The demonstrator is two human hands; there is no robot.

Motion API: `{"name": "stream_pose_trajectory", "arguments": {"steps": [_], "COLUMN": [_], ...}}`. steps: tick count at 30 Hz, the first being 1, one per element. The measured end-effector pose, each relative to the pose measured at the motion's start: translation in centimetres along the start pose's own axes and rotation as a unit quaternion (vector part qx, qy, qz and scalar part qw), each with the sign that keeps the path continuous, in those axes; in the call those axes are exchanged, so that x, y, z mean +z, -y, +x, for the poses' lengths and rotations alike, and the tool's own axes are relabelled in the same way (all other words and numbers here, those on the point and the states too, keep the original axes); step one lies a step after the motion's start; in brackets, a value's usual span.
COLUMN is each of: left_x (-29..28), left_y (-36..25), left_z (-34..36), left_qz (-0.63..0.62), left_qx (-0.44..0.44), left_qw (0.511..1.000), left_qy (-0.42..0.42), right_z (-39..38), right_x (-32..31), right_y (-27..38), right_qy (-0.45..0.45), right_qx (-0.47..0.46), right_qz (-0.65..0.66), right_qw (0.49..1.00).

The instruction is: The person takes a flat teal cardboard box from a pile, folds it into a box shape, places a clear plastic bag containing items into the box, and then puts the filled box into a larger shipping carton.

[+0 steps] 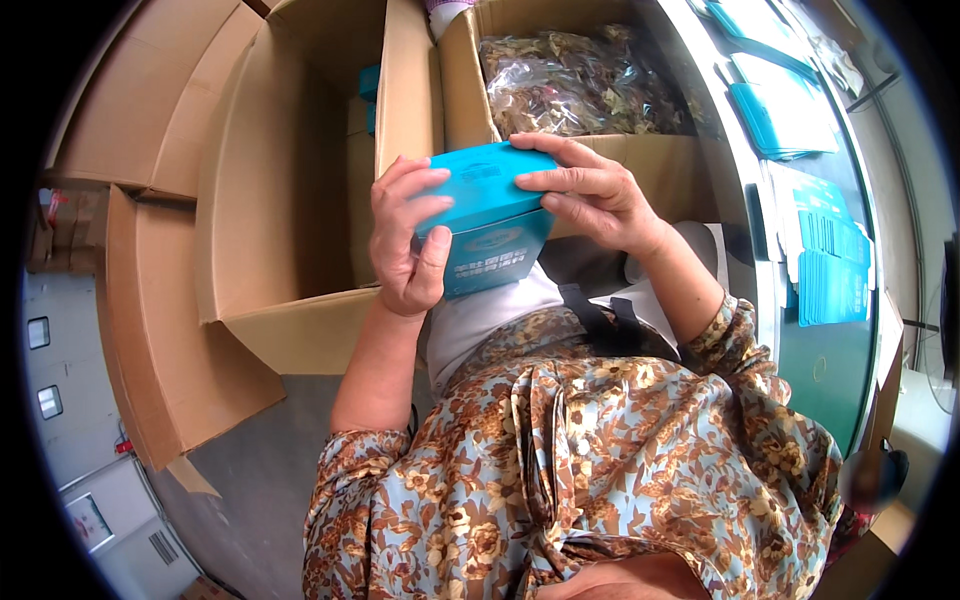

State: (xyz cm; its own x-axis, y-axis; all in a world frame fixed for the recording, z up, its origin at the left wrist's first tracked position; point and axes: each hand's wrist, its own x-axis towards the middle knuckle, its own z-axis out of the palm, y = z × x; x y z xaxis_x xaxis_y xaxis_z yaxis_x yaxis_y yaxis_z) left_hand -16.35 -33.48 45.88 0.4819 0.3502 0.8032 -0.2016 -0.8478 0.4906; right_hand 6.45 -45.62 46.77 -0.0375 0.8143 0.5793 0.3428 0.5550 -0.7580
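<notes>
The left hand (408,235) grips the left side of one blue box (490,225), the right hand (600,195) its right, above the lap; beyond stands one carton (665,160) of bagged brown pieces (570,85).

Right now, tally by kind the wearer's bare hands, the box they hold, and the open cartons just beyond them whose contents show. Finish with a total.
Bare hands: 2, left hand and right hand
Held boxes: 1, the teal box
Open cartons: 2, left carton and right carton
Total: 5
</notes>
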Motion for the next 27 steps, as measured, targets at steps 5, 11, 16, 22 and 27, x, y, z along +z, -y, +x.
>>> {"name": "stream_pose_trajectory", "arguments": {"steps": [5,11,16,22,27], "left_x": [0.2,0.3,0.3,0.7,1.3], "left_y": [-0.1,0.2,0.3,0.3,1.0], "left_z": [-0.1,0.1,-0.1,-0.9,-2.2], "left_qz": [-0.020,-0.055,-0.043,-0.069,-0.173], "left_qx": [0.002,0.003,0.015,-0.016,-0.083], "left_qw": [1.000,0.998,0.999,0.998,0.981], "left_qy": [0.007,0.034,0.024,0.000,-0.025], "right_z": [0.2,1.7,2.3,1.3,1.1], "right_x": [-0.7,-0.5,2.5,2.4,1.8], "right_y": [0.0,2.6,3.2,2.6,2.1], "right_qy": [0.038,0.099,0.091,0.064,0.098], "right_qx": [-0.006,-0.054,-0.092,-0.144,-0.175], "right_qz": [0.006,-0.209,-0.288,-0.299,-0.315], "right_qw": [0.999,0.971,0.949,0.941,0.928]}}
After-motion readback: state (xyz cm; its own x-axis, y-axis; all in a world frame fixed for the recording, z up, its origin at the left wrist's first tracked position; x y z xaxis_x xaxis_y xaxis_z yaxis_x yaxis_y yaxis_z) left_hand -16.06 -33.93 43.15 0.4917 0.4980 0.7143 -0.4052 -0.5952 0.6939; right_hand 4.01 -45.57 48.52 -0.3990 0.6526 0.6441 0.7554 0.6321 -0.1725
